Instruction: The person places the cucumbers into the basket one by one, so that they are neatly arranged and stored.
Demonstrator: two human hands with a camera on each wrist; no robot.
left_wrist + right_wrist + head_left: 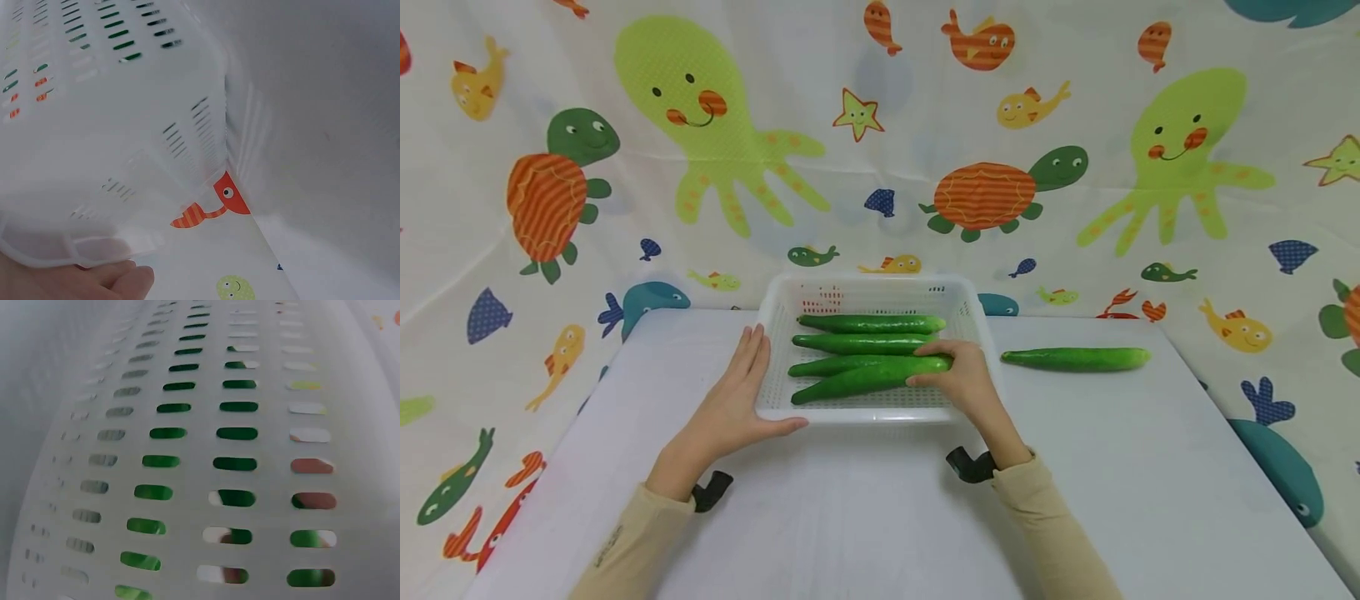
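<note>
A white perforated plastic basket (861,416) stands in the middle of the table with several green cucumbers (868,323) lying side by side in it. My right hand (966,379) reaches over the front right corner and pinches the right end of the frontmost cucumber (857,381), which lies slanted against its neighbour. Along the basket's left side rests my left hand (733,408), fingers straight and thumb spread at the front corner. The left wrist view shows fingertips (140,281) at the basket rim. Through the slots of the basket wall (369,412), the right wrist view shows green cucumber.
Another cucumber (1075,359) lies on the white table (865,517) to the right of the basket. Behind the basket hangs a cloth (880,75) printed with sea animals. Dark straps (972,465) sit at both wrists, below beige sleeves (1052,525).
</note>
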